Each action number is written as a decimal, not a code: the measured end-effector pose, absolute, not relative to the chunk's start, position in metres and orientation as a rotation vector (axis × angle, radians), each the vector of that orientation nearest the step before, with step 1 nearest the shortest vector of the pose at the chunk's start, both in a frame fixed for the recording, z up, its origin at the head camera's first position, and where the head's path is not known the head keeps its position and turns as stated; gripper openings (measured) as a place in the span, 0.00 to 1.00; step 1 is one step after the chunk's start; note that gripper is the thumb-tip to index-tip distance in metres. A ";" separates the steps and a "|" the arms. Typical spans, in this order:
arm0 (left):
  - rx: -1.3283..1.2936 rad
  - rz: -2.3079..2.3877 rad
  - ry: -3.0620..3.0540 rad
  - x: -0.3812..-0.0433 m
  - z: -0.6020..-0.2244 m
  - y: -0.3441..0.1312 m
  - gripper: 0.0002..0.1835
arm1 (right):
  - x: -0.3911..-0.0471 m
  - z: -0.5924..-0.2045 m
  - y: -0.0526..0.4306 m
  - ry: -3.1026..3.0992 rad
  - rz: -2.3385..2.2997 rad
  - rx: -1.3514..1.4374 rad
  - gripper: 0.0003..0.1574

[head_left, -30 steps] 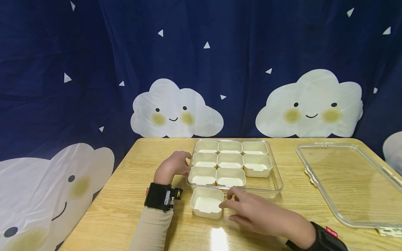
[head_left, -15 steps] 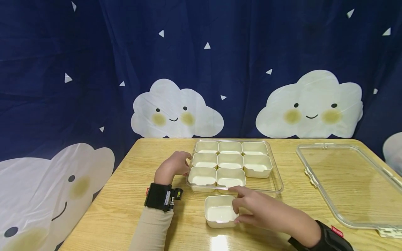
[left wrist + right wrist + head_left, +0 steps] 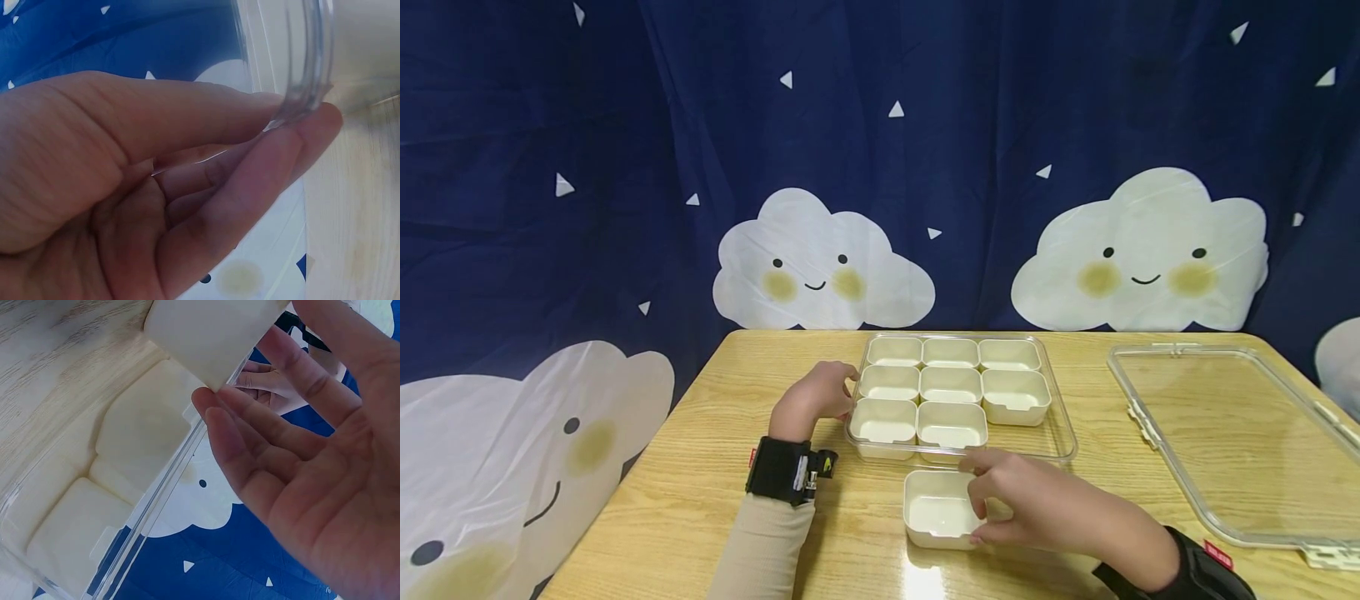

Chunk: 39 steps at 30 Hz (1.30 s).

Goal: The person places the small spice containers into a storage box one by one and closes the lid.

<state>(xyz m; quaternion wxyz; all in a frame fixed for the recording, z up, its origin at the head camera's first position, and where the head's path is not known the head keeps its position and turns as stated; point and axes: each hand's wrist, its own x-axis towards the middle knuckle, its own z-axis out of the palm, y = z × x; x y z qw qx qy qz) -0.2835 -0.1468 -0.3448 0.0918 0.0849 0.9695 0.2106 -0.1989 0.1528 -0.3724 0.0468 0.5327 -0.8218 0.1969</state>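
My right hand [image 3: 1037, 504] holds a small cream plastic box [image 3: 936, 515] by its right end, just in front of a clear plastic tray [image 3: 1033, 440]. In the right wrist view, fingertips meet one corner of that small box [image 3: 212, 340]; the thumb lies largely out of frame. At the tray's left side is my left hand [image 3: 816, 392]. The left wrist view shows its thumb and fingers pinching the clear rim [image 3: 305, 62]. Several matching cream boxes [image 3: 949, 423] sit inside the tray in rows, with a bare spot at the tray's near right corner.
A clear lid [image 3: 1217, 442] with white clips lies flat on the right of the wooden table [image 3: 700, 467]. Behind the table hangs a dark blue curtain [image 3: 970, 108] printed with white clouds and triangles.
The small cream box has moved to the right and slightly toward me, together with my right hand, whose fingers have come round its end. My left hand stays at the tray's side.
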 end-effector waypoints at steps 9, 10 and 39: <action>0.243 0.660 2.872 -0.282 -0.345 -0.146 0.23 | -0.202 -0.374 0.154 -2.488 0.634 1.642 0.19; 0.244 0.659 2.870 -0.282 -0.344 -0.146 0.23 | -0.202 -0.374 0.154 -2.493 0.629 1.640 0.19; 0.207 0.622 2.876 -0.281 -0.344 -0.143 0.24 | -0.216 -0.337 0.188 -2.416 0.612 1.451 0.16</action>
